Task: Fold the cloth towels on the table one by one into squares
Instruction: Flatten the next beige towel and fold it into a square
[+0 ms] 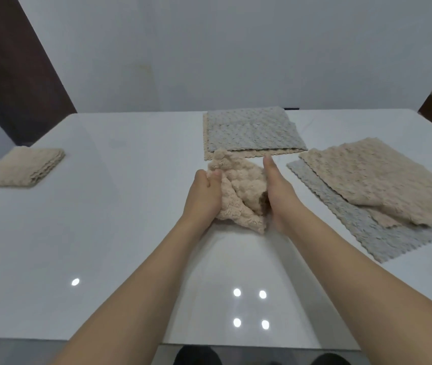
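Gripping crumpled towel, left hand; right hand touching opposite side.

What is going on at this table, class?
A person holds a crumpled beige towel between both hands: the left hand grips it, the right hand presses flat against its side. One folded beige towel lies far left. Unfolded grey and beige towels lie in a back pile and a right pile.

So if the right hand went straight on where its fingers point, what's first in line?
Likely the near edge of the flat beige towel under the grey towel, just beyond the right hand. Its height is unclear, so it might pass over.
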Available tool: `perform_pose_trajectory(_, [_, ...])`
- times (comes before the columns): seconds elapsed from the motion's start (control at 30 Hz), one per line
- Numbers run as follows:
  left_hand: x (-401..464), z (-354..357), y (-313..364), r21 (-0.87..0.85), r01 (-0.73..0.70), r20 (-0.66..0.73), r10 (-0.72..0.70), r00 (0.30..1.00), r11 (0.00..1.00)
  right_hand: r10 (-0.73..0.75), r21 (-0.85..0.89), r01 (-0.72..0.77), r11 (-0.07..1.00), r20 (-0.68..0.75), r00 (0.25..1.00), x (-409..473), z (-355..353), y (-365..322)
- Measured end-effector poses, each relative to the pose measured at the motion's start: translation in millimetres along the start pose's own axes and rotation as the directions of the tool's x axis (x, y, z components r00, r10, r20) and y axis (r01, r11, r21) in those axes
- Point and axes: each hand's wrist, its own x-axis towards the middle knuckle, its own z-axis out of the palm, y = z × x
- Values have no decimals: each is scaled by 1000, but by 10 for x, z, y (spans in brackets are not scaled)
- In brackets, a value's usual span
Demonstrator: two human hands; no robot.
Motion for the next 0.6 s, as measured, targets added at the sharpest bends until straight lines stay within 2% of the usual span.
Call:
perform_pose_trajectory(0.1, [-116, -148, 48, -54, -3, -27, 2, 1000, 999, -42, 27, 41, 999, 22, 999, -140, -17, 18])
perform_pose_trajectory(0.2, [-202, -294, 60, -113, -1, -24, -2, 1000, 994, 17, -99, -16, 995, 16, 1000, -234, 78, 46])
perform_pose_trajectory(0.27, [-240, -377, 28, -108, 22, -1, -23, 1000, 994, 35, -167, -46, 985, -66, 997, -241, 212, 90])
perform_pose_trajectory(0.37, [-278, -496, -88, -81, 63, 30, -61, 998, 995, -96, -348, 16, 937, -215, 972, -211, 419, 193])
perform_pose_trajectory(0.5, [-244, -697, -277, 34, 85, 6, -85, 996, 996, -207, -492, 64, 868, -242, 948, -166, 724, 237])
perform_pose_trajectory(0.6, [-96, -830, -380, 197, 78, -60, -67, 996, 977, -265, -599, 99, 795, -196, 944, 29, 967, 233])
